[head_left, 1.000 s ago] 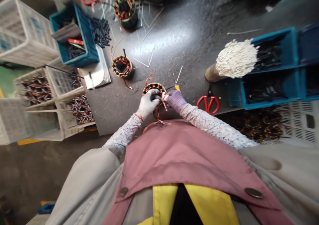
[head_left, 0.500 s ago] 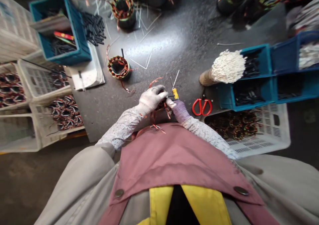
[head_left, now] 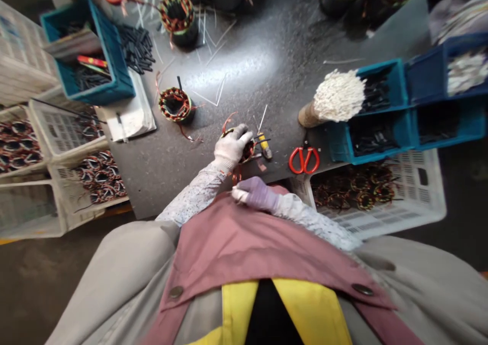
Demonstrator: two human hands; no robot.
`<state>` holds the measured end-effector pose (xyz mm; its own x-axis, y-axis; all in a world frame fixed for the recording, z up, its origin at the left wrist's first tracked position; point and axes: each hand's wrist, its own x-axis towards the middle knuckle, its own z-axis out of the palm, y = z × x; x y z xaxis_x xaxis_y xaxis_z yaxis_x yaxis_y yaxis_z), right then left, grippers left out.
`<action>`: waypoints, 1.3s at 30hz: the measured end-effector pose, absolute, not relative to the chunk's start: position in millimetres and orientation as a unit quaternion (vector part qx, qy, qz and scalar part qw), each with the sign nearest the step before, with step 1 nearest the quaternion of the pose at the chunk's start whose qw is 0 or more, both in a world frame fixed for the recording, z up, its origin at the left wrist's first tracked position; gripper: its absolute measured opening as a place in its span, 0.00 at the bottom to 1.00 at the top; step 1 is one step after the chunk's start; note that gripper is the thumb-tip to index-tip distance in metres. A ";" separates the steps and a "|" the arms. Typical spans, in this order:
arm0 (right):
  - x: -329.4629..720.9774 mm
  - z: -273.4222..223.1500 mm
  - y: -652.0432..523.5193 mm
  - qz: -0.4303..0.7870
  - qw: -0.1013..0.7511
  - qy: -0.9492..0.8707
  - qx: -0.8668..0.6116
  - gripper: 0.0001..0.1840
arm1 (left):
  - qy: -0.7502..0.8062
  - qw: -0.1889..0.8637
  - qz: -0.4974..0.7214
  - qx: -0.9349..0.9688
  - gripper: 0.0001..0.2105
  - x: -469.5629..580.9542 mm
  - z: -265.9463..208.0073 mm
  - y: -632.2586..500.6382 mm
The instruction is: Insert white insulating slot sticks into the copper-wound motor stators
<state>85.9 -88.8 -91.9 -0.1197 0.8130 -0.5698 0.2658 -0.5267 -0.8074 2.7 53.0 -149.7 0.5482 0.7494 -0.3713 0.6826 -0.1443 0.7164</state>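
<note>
My left hand (head_left: 232, 147), in a white glove, grips a motor stator (head_left: 248, 152) with copper windings at the table's front edge, covering much of it. Orange lead wires (head_left: 237, 174) hang from the stator toward my apron. My right hand (head_left: 256, 193), in a purple glove with pale fingertips, is closed at the lower ends of these leads; its fingertips are slightly blurred. Just right of the stator lies a yellow-handled tool (head_left: 263, 142), with a thin black sleeve crossing near it. Red-handled scissors (head_left: 304, 160) rest farther right.
Another stator (head_left: 175, 105) stands to the left, with more at the back. Blue bins (head_left: 375, 154) with black sleeves and a bundle of white sticks (head_left: 339, 95) are at right. Crates of stators (head_left: 415, 207) flank the table. A blue box (head_left: 122, 80) stands at left.
My right hand has moved from the stator's right side down toward my apron, onto the leads. The yellow-handled tool now shows fully on the table. My left hand stays on the stator.
</note>
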 end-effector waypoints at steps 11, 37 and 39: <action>204.6 -95.2 -50.2 0.314 0.027 -0.547 -0.776 0.23 | 0.406 0.351 0.007 0.844 0.14 5.1 -120.6 36.6; 147.8 -152.2 12.5 0.507 0.570 -0.073 -0.643 0.17 | 0.297 0.212 -0.035 0.930 0.16 -7.5 -139.2 84.9; 139.8 -149.5 34.3 0.512 0.541 -0.149 -0.651 0.15 | 0.285 0.207 -0.052 0.935 0.16 -1.0 -143.3 92.0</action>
<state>139.8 34.3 -149.5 0.4319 0.7473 -0.5049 -0.3590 -0.3711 -0.8564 -1.0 92.0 -143.3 0.8327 0.5106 -0.2141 0.5533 -0.7525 0.3573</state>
